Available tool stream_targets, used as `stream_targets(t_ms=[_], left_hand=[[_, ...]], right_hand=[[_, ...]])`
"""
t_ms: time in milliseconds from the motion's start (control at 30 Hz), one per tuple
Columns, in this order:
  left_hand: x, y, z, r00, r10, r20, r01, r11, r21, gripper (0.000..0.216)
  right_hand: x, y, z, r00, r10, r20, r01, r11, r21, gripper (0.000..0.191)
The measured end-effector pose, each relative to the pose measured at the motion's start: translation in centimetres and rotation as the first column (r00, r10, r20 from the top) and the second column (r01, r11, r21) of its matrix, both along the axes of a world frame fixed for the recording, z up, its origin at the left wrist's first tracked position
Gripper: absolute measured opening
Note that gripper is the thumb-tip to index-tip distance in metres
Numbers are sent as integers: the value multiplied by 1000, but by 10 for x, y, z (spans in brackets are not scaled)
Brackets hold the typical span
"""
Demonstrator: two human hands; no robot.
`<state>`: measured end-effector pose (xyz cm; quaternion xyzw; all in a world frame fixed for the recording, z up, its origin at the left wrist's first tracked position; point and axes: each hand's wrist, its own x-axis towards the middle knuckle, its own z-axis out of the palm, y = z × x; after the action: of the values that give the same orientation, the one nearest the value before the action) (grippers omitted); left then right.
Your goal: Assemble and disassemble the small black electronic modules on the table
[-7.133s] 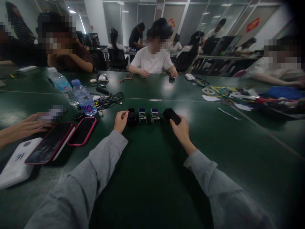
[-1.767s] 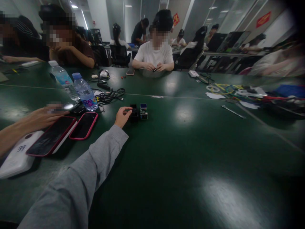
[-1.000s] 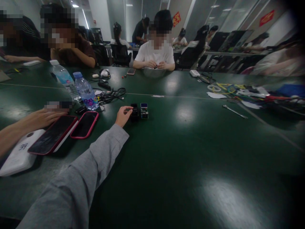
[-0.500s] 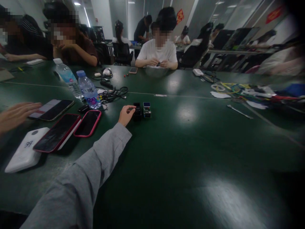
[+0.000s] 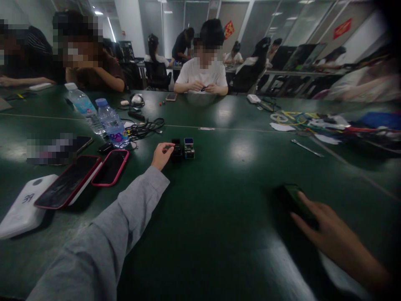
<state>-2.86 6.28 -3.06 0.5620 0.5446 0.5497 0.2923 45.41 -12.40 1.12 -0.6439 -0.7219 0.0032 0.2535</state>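
Note:
Reaching out over the table, my left hand point(image 5: 161, 156), in a grey sleeve, has thumb and finger closed at the left side of a small black block-shaped device point(image 5: 176, 151). Just right of it stands a small electronic module point(image 5: 189, 148) with a little screen on top and a bare circuit board below. At the lower right, my right hand point(image 5: 326, 223), blurred and bare-wristed, grips a dark, flat, phone-like object point(image 5: 297, 202) with a greenish sheen. Its exact kind I cannot make out.
Phones point(image 5: 111, 168) and a white power bank point(image 5: 26, 205) lie on the left. Two water bottles point(image 5: 112, 125) stand near black cables point(image 5: 147, 127). A wrench point(image 5: 307, 148) and tangled wires point(image 5: 313, 121) lie to the right. A person point(image 5: 202, 75) sits opposite.
My right hand has come into view from the right with the dark object. A co-worker's hand at the left has gone out of view. My left hand stays at the black device.

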Motion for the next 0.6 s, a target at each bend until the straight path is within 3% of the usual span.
stream_targets(t_ms=[67, 133, 233, 300, 433, 500, 600], left_hand=[[0, 0, 1, 1000, -1, 12, 1, 1000, -1, 14], [0, -1, 1, 1000, -4, 12, 5, 1000, -14, 15], [0, 0, 1, 1000, -10, 1, 10, 1000, -24, 16], [-1, 1, -1, 1000, -9, -3, 9, 1000, -16, 17], [-1, 2, -3, 1000, -10, -27, 10, 1000, 6, 20], [-1, 2, -4, 999, -17, -40, 18, 1000, 14, 21], [-1, 1, -3, 999, -15, -50, 17, 999, 52, 20]], right_hand=[[-40, 31, -9, 989, 136, 57, -130, 987, -94, 76], [-92, 65, -10, 970, 229, 84, -220, 970, -106, 71], [-165, 116, -6, 964, 241, 113, -237, 970, -50, 65], [-197, 144, -6, 972, 209, 109, -213, 977, 25, 61], [-222, 163, -8, 982, 154, 107, -177, 951, 252, 58], [-226, 156, -6, 957, 259, 134, -287, 916, 282, 57], [-231, 144, -3, 851, 491, 187, -523, 825, 213, 56]])
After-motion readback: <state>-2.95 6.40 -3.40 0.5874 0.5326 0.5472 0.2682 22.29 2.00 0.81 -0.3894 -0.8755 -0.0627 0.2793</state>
